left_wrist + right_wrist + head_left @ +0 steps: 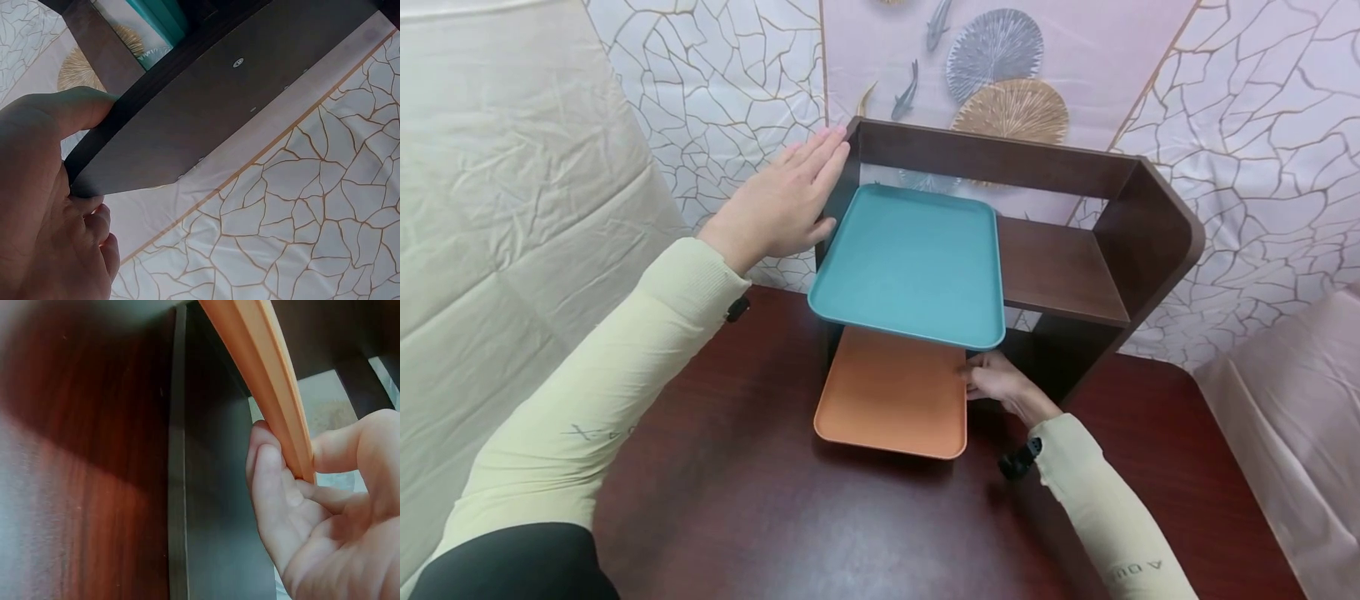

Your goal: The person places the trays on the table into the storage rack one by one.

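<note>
A dark brown two-level shelf point(1063, 258) stands at the back of the table. At its upper left corner, my left hand point(786, 196) holds the side panel point(206, 106), thumb against the panel's edge and fingertips showing past its corner. A teal tray point(917, 258) lies on the upper level, its front jutting out. Below it, an orange tray point(891, 396) sticks out of the lower level, its back part hidden under the teal one. My right hand point(1000, 383) grips the orange tray's right edge; in the right wrist view its rim point(269, 381) sits between thumb and fingers.
The dark red wooden table point(820, 533) spreads out in front of the shelf. Pale cloth point(512, 167) hangs on the left, and another cloth point(1300, 400) hangs on the right. A patterned backdrop point(722, 100) is behind the shelf.
</note>
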A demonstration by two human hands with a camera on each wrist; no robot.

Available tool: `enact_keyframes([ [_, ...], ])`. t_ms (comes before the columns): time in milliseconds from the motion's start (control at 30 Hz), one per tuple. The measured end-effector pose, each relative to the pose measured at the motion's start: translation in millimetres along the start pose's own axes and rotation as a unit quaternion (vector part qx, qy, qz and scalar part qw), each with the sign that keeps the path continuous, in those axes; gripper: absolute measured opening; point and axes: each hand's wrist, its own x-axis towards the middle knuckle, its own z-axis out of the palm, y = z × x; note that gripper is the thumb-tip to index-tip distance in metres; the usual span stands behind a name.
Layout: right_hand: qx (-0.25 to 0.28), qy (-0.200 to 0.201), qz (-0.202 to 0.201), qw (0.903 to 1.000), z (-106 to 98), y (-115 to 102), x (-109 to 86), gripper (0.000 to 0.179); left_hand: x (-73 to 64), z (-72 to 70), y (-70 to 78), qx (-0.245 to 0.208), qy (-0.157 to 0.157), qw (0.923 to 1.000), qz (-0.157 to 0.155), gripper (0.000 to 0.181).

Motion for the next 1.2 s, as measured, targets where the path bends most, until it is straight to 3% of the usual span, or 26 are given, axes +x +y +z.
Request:
enact_keyframes([
  [267, 0.006, 0.006, 0.024, 0.9997, -1.3, 4.3, 20.8, 0.048, 0.9, -0.7, 0.3, -0.001, -0.004, 1.0, -0.004, 0.084],
  [867, -0.012, 0.0, 0.027, 0.9996, 0.0, 11.0, 42.4, 0.045, 1.5, 0.6, 1.6, 0.002, 0.004, 1.0, 0.002, 0.083],
  [1200, -0.015, 0.005, 0.051, 0.9986, 5.5, 13.2, 50.3, 0.046, 1.1, 0.2, 0.4, 0.014, 0.006, 0.9999, 0.004, 0.085],
])
